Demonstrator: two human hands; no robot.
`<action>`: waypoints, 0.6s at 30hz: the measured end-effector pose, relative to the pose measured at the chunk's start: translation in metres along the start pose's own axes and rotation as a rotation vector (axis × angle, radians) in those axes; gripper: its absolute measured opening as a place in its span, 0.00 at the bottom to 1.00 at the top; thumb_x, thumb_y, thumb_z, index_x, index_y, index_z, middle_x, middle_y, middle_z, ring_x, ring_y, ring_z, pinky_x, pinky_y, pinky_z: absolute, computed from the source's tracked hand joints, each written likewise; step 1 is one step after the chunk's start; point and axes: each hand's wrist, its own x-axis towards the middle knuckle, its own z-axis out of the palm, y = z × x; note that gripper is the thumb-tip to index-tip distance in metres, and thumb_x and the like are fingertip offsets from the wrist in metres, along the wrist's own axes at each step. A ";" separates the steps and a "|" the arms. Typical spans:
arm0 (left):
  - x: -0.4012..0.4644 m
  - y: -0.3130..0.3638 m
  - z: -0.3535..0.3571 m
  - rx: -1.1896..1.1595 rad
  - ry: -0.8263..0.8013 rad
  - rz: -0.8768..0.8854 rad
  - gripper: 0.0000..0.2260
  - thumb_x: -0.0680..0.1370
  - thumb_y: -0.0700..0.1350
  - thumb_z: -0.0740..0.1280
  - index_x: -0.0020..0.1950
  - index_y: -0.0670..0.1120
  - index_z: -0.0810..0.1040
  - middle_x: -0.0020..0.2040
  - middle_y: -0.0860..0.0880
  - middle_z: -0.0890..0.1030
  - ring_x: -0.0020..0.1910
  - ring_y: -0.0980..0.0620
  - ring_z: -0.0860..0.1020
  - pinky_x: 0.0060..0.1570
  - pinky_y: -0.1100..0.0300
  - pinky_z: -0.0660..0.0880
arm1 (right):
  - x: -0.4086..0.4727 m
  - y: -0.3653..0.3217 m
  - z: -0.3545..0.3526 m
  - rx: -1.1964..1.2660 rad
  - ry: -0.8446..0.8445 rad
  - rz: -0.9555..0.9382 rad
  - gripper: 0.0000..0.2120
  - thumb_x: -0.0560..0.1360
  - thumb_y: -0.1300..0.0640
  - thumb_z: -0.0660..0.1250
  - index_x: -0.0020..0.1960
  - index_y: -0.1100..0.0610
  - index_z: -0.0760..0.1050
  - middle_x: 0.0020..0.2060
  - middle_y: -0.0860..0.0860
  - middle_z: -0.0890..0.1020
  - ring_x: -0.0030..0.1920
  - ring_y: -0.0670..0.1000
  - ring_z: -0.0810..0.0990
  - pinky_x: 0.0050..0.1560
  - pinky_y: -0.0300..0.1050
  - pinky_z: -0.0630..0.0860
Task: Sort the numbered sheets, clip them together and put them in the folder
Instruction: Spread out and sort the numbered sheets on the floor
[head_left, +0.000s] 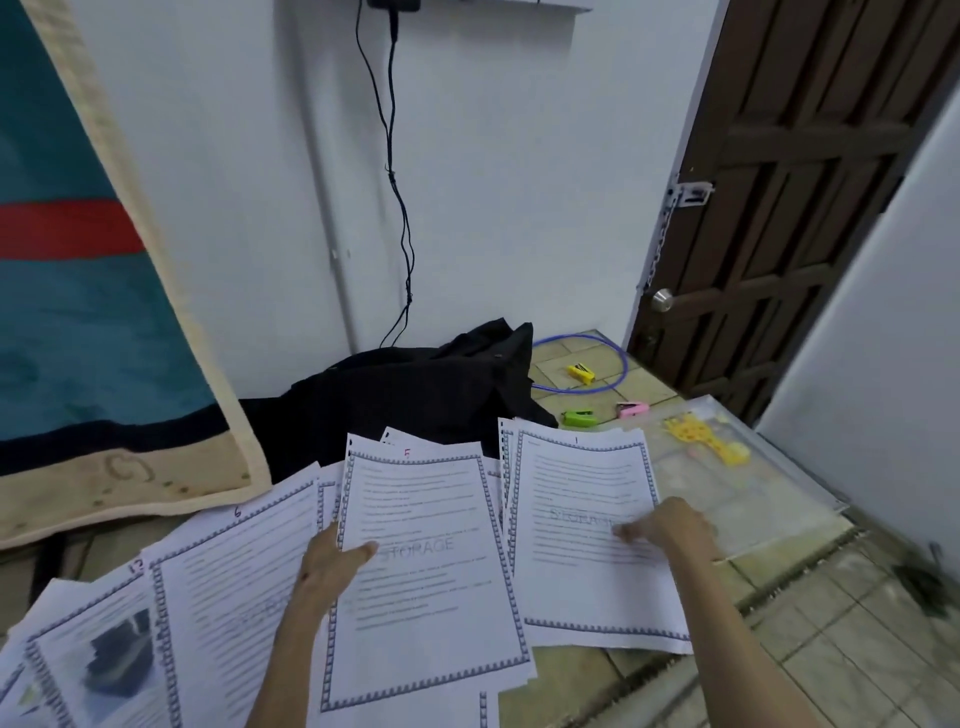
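my left hand (337, 564) pinches sheet 5 (423, 566) at its left edge, thumb on top | my right hand (667, 527) presses flat on sheet 1 (587, 525), just right of it | sheets 6 (234, 571), 13 (98, 639) fan left | clips (579, 418) beyond.

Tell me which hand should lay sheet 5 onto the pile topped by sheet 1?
Left, probably. The left hand already grips sheet 5 at its edge, while the right hand presses on sheet 1, steadying that pile.
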 end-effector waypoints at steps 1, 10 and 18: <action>0.000 -0.001 0.000 -0.005 -0.002 0.000 0.18 0.75 0.39 0.69 0.64 0.39 0.74 0.62 0.41 0.77 0.61 0.42 0.74 0.63 0.51 0.70 | 0.000 -0.002 -0.001 -0.001 -0.004 -0.008 0.38 0.57 0.42 0.79 0.58 0.61 0.72 0.60 0.61 0.76 0.63 0.61 0.72 0.60 0.54 0.72; 0.003 -0.006 0.000 -0.058 -0.046 0.011 0.18 0.75 0.39 0.68 0.65 0.41 0.74 0.62 0.42 0.77 0.61 0.43 0.75 0.59 0.55 0.70 | 0.001 -0.008 -0.005 0.205 -0.035 -0.050 0.33 0.59 0.55 0.82 0.57 0.65 0.72 0.56 0.60 0.78 0.56 0.60 0.77 0.54 0.51 0.76; 0.008 -0.009 -0.002 -0.095 -0.072 0.008 0.17 0.76 0.39 0.67 0.65 0.40 0.73 0.62 0.42 0.77 0.56 0.46 0.75 0.58 0.56 0.70 | -0.035 -0.017 -0.060 0.474 0.040 -0.549 0.12 0.64 0.66 0.76 0.46 0.60 0.79 0.43 0.56 0.83 0.43 0.55 0.81 0.39 0.45 0.75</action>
